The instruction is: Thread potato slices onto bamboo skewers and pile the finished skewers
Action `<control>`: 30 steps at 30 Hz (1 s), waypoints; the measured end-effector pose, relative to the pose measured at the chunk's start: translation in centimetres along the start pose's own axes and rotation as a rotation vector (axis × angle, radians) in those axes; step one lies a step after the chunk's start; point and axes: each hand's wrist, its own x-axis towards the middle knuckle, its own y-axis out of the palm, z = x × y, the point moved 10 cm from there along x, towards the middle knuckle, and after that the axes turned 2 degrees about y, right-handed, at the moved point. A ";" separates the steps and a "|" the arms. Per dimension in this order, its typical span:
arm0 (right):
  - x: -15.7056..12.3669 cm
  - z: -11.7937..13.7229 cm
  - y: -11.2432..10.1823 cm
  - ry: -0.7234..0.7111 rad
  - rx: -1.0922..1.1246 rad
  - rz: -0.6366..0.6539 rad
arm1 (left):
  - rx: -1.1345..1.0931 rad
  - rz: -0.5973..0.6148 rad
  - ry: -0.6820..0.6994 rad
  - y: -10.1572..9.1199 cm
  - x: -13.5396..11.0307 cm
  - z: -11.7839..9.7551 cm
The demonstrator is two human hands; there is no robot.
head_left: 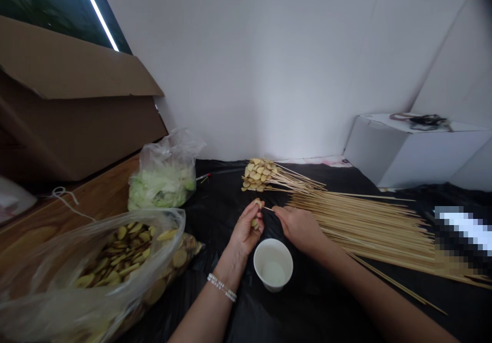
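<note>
My left hand (pixel 249 226), with a beaded bracelet on its wrist, is closed on potato slices (pixel 258 204); one shows at the fingertips and another lower in the palm. My right hand (pixel 302 226) pinches a thin wooden skewer (pixel 268 208) whose visible end meets the upper slice. Most of that skewer is hidden by the right hand. Just below and between both hands stands a white paper cup (pixel 273 265) with what looks like clear liquid inside. Beyond the hands lies a pile of skewered potato slices (pixel 258 173), their sticks pointing right.
Many bare skewers (pixel 376 230) lie in a wide row at right on black sheeting (pixel 215 199). An open plastic bag of potato slices (pixel 126 256) fills the lower left, with a bag of pale green vegetables (pixel 163 181) behind it. A cardboard box (pixel 77 122) and a white box (pixel 400 153) flank the wall.
</note>
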 end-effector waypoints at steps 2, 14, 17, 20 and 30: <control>0.0 0.0 0.0 0.008 0.001 0.007 | 0.011 -0.021 0.019 -0.2 0.0 -0.1; -0.1 0.1 0.7 0.027 0.002 0.037 | 0.082 -0.077 0.076 -1.0 0.4 -0.1; -0.1 0.2 0.8 0.032 0.009 0.031 | 0.097 -0.090 0.077 -1.0 0.4 -0.1; -0.1 0.3 0.9 0.030 0.013 0.023 | 0.107 -0.096 0.070 -0.8 0.3 0.0; 0.3 -0.2 1.2 -0.002 0.105 0.026 | 0.129 -0.112 0.074 -0.8 0.2 0.0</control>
